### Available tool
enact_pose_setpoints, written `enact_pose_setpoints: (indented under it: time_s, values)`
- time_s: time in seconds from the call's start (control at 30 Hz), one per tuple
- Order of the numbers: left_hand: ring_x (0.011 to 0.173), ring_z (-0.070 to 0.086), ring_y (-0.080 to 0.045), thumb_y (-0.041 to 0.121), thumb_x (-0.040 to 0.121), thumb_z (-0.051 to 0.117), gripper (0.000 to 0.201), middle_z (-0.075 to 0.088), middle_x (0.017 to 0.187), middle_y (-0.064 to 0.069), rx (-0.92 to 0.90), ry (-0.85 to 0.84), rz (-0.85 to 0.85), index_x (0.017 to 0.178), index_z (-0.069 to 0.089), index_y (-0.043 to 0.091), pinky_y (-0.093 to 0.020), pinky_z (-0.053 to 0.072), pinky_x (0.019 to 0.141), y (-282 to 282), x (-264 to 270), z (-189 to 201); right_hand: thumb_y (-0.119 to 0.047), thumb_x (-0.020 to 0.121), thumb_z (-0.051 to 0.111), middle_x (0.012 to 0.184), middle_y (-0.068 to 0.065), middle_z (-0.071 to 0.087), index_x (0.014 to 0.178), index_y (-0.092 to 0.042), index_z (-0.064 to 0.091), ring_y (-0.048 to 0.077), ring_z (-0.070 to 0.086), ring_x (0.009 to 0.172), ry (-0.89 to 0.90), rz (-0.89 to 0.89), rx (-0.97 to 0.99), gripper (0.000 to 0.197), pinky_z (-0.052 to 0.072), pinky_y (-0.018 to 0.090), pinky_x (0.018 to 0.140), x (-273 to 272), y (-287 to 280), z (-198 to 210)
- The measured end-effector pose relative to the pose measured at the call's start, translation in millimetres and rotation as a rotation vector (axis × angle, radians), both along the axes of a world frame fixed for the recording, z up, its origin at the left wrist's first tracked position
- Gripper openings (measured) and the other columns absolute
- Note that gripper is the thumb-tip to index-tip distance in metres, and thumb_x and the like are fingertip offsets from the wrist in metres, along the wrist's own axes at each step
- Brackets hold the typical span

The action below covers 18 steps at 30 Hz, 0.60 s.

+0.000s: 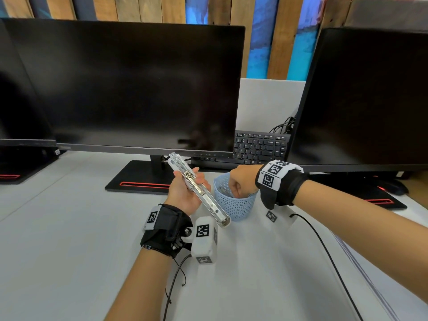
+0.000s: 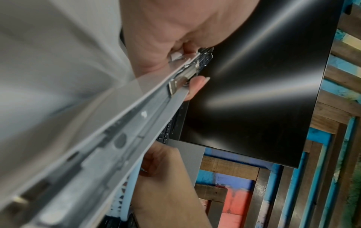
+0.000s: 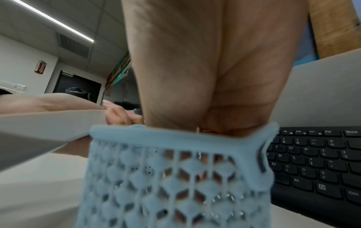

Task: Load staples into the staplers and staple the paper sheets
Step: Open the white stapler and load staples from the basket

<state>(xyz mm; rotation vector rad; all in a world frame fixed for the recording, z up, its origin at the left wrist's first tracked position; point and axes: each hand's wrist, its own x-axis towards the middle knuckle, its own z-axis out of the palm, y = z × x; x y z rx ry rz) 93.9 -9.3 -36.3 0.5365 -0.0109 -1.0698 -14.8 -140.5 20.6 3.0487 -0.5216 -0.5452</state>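
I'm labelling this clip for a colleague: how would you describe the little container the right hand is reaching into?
On the white desk, look just in front of the black keyboard between the two monitors. There stands a small round basket, beside the opened stapler that the left hand holds. It alone is pale blue, with lattice walls.

The stapler (image 1: 198,189) is silvery metal with a white casing. Just right of it, the basket (image 1: 234,205) is pale blue with a honeycomb lattice. Behind the basket the keyboard (image 1: 259,148) is black with white lettering. The worktop (image 1: 69,228) is plain light grey. Both wristbands (image 1: 276,176) are black, with black-and-white square-code tags.
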Motion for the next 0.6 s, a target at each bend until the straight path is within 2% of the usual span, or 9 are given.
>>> enact_pose_setpoints:
  time_s: [0.13, 0.2, 0.27, 0.33, 0.43, 0.53, 0.6]
  values:
    - [0.040, 0.038, -0.009, 0.047, 0.103, 0.024, 0.045, 0.039, 0.062, 0.000, -0.003, -0.003, 0.006, 0.109, 0.048, 0.010, -0.021, 0.038, 0.050, 0.2, 0.7, 0.1, -0.005, 0.086, 0.059, 0.079, -0.004, 0.064, 0.097, -0.007, 0.073, 0.010, 0.056, 0.073, -0.035, -0.001, 0.003, 0.018, 0.042, 0.012, 0.057, -0.3, -0.4, -1.2]
    - [0.042, 0.037, -0.008, 0.046, 0.103, 0.025, 0.043, 0.037, 0.063, 0.001, -0.002, -0.006, -0.001, 0.108, 0.048, 0.011, -0.022, 0.037, 0.052, -0.3, 1.1, 0.1, -0.007, 0.088, 0.058, 0.070, -0.011, 0.059, 0.098, -0.005, 0.072, 0.003, 0.051, 0.063, -0.070, -0.027, 0.020, 0.017, 0.038, 0.013, 0.054, -0.2, -2.6, -0.1]
    - [0.042, 0.036, -0.008, 0.046, 0.103, 0.025, 0.043, 0.037, 0.063, 0.001, -0.003, -0.002, 0.006, 0.109, 0.048, 0.011, -0.021, 0.036, 0.055, -1.0, 1.8, 0.8, -0.011, 0.092, 0.057, 0.067, -0.014, 0.054, 0.100, -0.002, 0.070, -0.001, 0.047, 0.060, -0.117, -0.044, 0.048, 0.017, 0.036, 0.013, 0.054, -0.7, -6.3, 2.1]
    - [0.042, 0.036, -0.008, 0.046, 0.102, 0.026, 0.043, 0.036, 0.064, 0.001, -0.006, 0.006, 0.014, 0.109, 0.047, 0.010, -0.021, 0.034, 0.058, -0.8, 1.5, 1.8, -0.018, 0.095, 0.056, 0.075, -0.007, 0.057, 0.100, -0.001, 0.066, 0.004, 0.047, 0.062, -0.144, -0.068, 0.106, 0.020, 0.038, 0.015, 0.057, -1.9, -8.4, 5.7]
    - [0.041, 0.036, -0.008, 0.046, 0.102, 0.026, 0.042, 0.034, 0.065, 0.001, -0.009, 0.008, 0.017, 0.109, 0.047, 0.010, -0.021, 0.033, 0.060, 0.0, 0.2, 2.1, -0.022, 0.095, 0.058, 0.083, 0.004, 0.063, 0.094, -0.010, 0.055, 0.011, 0.052, 0.060, -0.200, -0.118, 0.252, 0.012, 0.045, 0.020, 0.058, -4.4, -11.7, 8.1]
    - [0.040, 0.037, -0.008, 0.046, 0.102, 0.026, 0.042, 0.036, 0.064, 0.001, 0.001, -0.001, 0.008, 0.112, 0.047, 0.011, -0.021, 0.033, 0.058, 0.6, -0.2, 1.7, -0.021, 0.093, 0.059, 0.077, 0.004, 0.069, 0.091, -0.013, 0.054, 0.013, 0.057, 0.058, -0.237, -0.109, 0.311, 0.009, 0.046, 0.019, 0.056, -6.8, -14.6, 8.0]
    - [0.040, 0.037, -0.009, 0.045, 0.102, 0.026, 0.042, 0.036, 0.064, 0.000, -0.001, 0.004, 0.010, 0.111, 0.048, 0.010, -0.021, 0.034, 0.058, 0.8, 0.1, 1.4, -0.018, 0.093, 0.060, 0.074, 0.000, 0.070, 0.093, -0.012, 0.056, 0.012, 0.059, 0.059, -0.278, -0.109, 0.353, 0.007, 0.047, 0.017, 0.054, -7.8, -15.7, 7.9]
